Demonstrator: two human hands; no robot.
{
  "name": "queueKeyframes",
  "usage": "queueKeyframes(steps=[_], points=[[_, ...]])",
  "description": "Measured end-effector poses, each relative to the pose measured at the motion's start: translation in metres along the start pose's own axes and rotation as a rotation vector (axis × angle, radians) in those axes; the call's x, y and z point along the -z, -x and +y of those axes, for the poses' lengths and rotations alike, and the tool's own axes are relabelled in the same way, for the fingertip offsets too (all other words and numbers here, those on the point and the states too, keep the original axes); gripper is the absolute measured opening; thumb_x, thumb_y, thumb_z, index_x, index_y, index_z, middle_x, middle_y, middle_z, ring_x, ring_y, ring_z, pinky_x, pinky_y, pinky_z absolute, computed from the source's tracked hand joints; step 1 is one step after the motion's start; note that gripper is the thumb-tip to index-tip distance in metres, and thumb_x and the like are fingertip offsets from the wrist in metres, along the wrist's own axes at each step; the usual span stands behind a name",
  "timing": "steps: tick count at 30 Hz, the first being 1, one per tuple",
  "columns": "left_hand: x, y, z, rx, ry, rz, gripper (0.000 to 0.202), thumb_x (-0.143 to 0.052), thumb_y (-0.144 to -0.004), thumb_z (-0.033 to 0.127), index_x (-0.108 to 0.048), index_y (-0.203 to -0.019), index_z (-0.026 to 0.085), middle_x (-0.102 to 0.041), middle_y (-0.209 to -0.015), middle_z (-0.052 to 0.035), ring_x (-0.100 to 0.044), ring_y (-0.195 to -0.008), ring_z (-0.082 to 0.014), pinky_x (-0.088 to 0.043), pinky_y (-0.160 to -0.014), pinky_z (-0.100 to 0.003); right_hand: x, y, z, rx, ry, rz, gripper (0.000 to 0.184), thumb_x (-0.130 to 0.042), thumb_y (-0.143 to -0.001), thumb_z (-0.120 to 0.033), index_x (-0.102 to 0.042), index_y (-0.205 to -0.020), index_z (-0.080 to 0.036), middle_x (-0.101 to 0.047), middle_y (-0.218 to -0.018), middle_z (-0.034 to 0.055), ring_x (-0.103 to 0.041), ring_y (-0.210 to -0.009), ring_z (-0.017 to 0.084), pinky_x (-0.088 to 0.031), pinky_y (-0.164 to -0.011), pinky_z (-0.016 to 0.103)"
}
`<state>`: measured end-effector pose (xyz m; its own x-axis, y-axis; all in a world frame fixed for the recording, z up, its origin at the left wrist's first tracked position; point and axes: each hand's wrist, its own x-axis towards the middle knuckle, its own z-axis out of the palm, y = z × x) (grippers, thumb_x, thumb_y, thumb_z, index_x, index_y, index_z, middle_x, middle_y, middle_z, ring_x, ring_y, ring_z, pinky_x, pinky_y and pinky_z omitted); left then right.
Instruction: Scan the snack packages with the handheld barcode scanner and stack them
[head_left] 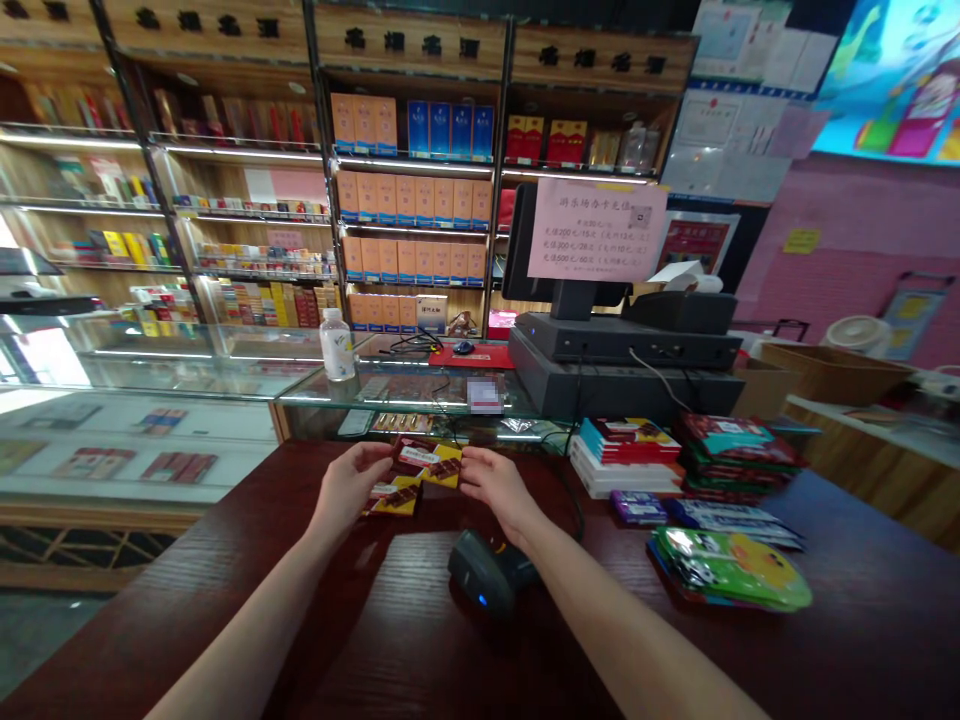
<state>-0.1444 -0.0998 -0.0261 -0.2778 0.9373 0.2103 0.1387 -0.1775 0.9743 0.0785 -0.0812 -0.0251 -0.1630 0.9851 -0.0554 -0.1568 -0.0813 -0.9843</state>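
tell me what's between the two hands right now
In the head view, yellow-and-brown chocolate packets fill the gap: the left hand and right hand each grip a side, above the dark wooden counter.

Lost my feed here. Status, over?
Left grip and right grip shut on packets, above counter. Scanner by right forearm.

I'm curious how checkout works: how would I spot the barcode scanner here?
On the dark wooden counter, before the black cash register, look beneath the forearm behind the right hand. The barcode scanner lies there: the only black, rounded thing, with a small blue light, unlike the colourful snack packets nearby.
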Motion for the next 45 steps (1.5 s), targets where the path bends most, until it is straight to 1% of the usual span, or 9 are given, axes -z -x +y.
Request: queueKeyframes(steps=[4,7,11,16,23,27,34,39,45], points=[[0.026,0.002,-0.007,-0.021,-0.142,0.011,0.049,-0.076,-0.059,0.053,-0.07,-0.091,0.016,-0.078,-0.087,-0.0072,-0.073,-0.082,-0.0242,-0.057,-0.075,-0.034,-0.018,0.001,-0.005,-0.171,-0.076,-0.121,0.03,-0.063,-0.082,-0.017,-0.061,-0.112,-0.019,-0.072,-0.097,0.0047,-0.069,-0.085,0.013,-0.052,-0.081,0.028],[0.04,0.003,-0.015,-0.021,-0.244,0.016,0.045,-0.073,-0.061,0.052,-0.07,-0.092,0.019,-0.079,-0.092,-0.0065,-0.073,-0.088,-0.0254,-0.057,-0.077,-0.034,-0.025,-0.001,-0.007,-0.278,-0.093,-0.161,0.02,-0.062,-0.086,-0.018,-0.061,-0.106,-0.018,-0.068,-0.086,0.003,-0.066,-0.073,0.012,-0.051,-0.074,0.026],[0.052,0.004,-0.03,-0.033,-0.285,0.02,0.044,-0.07,-0.065,0.052,-0.07,-0.095,0.02,-0.079,-0.095,-0.0065,-0.073,-0.092,-0.026,-0.057,-0.083,-0.035,-0.03,-0.005,-0.005,-0.326,-0.069,-0.188,0.013,-0.06,-0.091,-0.024,-0.063,-0.102,-0.018,-0.066,-0.084,0.0035,-0.065,-0.073,0.012,-0.049,-0.072,0.026],[0.062,0.005,-0.045,-0.046,-0.429,0.054,0.04,-0.063,-0.072,0.052,-0.069,-0.097,0.021,-0.078,-0.1,-0.0062,-0.072,-0.096,-0.0254,-0.054,-0.088,-0.035,-0.034,-0.006,-0.007,-0.34,-0.024,-0.219,0.015,-0.068,-0.087,-0.027,-0.066,-0.099,-0.019,-0.066,-0.084,0.0033,-0.065,-0.078,0.014,-0.048,-0.072,0.026],[0.063,0.011,-0.04,-0.024,-0.536,0.095,0.036,-0.059,-0.072,0.048,-0.068,-0.096,0.023,-0.077,-0.102,-0.0052,-0.072,-0.097,-0.0254,-0.053,-0.089,-0.035,-0.04,-0.004,-0.01,-0.346,0.014,-0.25,0.011,-0.065,-0.09,-0.026,-0.067,-0.098,-0.018,-0.066,-0.086,0.0041,-0.065,-0.083,0.015,-0.048,-0.073,0.025],[0.062,0.013,-0.037,-0.023,-0.543,0.087,0.033,-0.058,-0.072,0.046,-0.067,-0.095,0.023,-0.078,-0.1,-0.0049,-0.073,-0.095,-0.0244,-0.054,-0.088,-0.034,-0.04,-0.005,-0.009,-0.346,0.022,-0.255,0.015,-0.064,-0.091,-0.027,-0.067,-0.102,-0.018,-0.068,-0.093,0.0068,-0.066,-0.088,0.016,-0.049,-0.075,0.026],[0.063,0.012,-0.041,-0.016,-0.539,0.072,0.034,-0.059,-0.073,0.047,-0.067,-0.095,0.022,-0.077,-0.101,-0.0049,-0.073,-0.096,-0.0241,-0.054,-0.089,-0.034,-0.035,-0.009,-0.006,-0.342,0.023,-0.264,0.02,-0.065,-0.091,-0.029,-0.066,-0.106,-0.017,-0.068,-0.107,0.0111,-0.066,-0.091,0.017,-0.051,-0.081,0.029],[0.062,0.013,-0.04,-0.001,-0.594,0.073,0.032,-0.057,-0.073,0.047,-0.067,-0.094,0.024,-0.077,-0.1,-0.0032,-0.074,-0.093,-0.0241,-0.054,-0.086,-0.033,-0.032,-0.011,-0.002,-0.335,0.02,-0.275,0.021,-0.066,-0.09,-0.032,-0.067,-0.105,-0.017,-0.068,-0.108,0.0116,-0.066,-0.092,0.017,-0.051,-0.084,0.031],[0.061,0.012,-0.038,-0.001,-0.622,0.073,0.034,-0.055,-0.074,0.048,-0.066,-0.096,0.024,-0.077,-0.102,-0.0038,-0.074,-0.093,-0.0239,-0.053,-0.086,-0.032,-0.028,-0.013,0.0,-0.317,0.017,-0.284,0.024,-0.068,-0.088,-0.036,-0.066,-0.103,-0.018,-0.068,-0.107,0.0116,-0.066,-0.093,0.017,-0.052,-0.082,0.03]])
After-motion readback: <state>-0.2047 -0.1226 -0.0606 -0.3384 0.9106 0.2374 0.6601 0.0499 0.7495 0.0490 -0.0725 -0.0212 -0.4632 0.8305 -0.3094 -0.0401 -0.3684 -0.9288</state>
